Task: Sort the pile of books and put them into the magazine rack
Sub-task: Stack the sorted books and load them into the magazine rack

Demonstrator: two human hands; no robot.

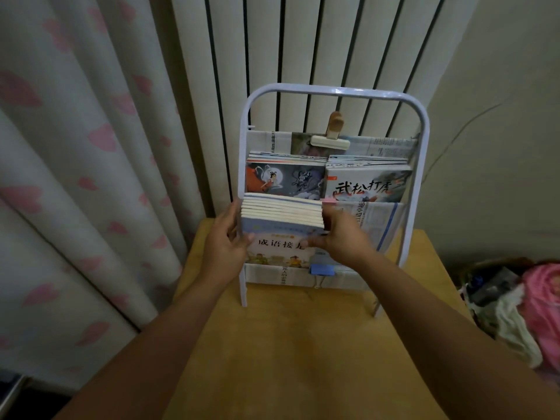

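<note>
Books (283, 215), roughly eight thin paperbacks in one stack, stand in the lower left pocket of the rack (333, 91), a white metal tube frame lined with newspaper. We clasp the stack from both sides: left hand (225, 241) and right hand (339, 237), each grip grasping the books. Two more stacks fill the upper tier. The wooden table (303, 344) carries the rack.

Dim, flat indoor light is falling over the scene, leaving colours muted and casting only faint, soft shadows on the tabletop (297, 344). The wide-angle lens is bending straight lines near the edges (the curtain (75, 177) folds are bowing outward), and the forearms at the bottom are looking stretched and soft. A small glare spot is glinting on the rack's top bar (336, 91), while the right hand (342, 234) is smearing slightly.
</note>
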